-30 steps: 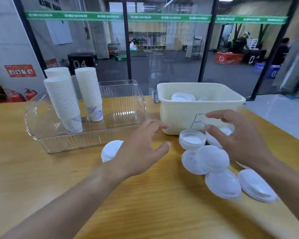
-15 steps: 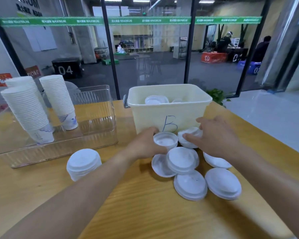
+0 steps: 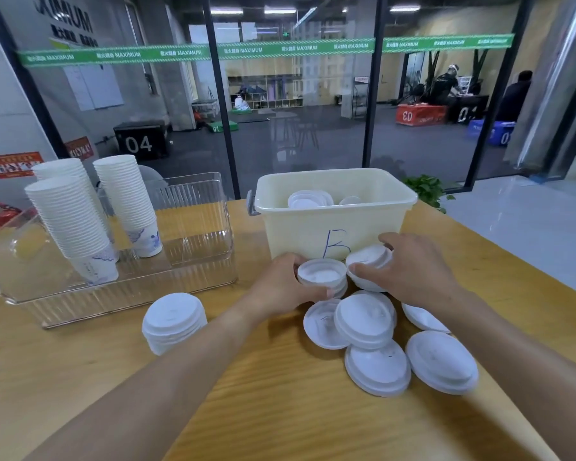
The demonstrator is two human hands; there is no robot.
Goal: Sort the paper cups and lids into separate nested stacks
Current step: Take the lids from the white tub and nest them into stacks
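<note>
Both hands now closed in from open air onto loose lids before the cream bin: left hand gripping an upturned lid, right hand clasping a domed lid. Nesting apparently next; finished lid stack waiting nearby.

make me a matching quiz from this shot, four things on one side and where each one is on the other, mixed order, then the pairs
Things:
1. cup stacks
2. nested lid stack
3. left hand
4. right hand

Places:
A. alone on the table in front of the clear tray
B. grips the upturned lid
C. standing in the clear tray
D. grips a dome-up lid by the cream bin

Pairs: 1-C, 2-A, 3-B, 4-D
</note>
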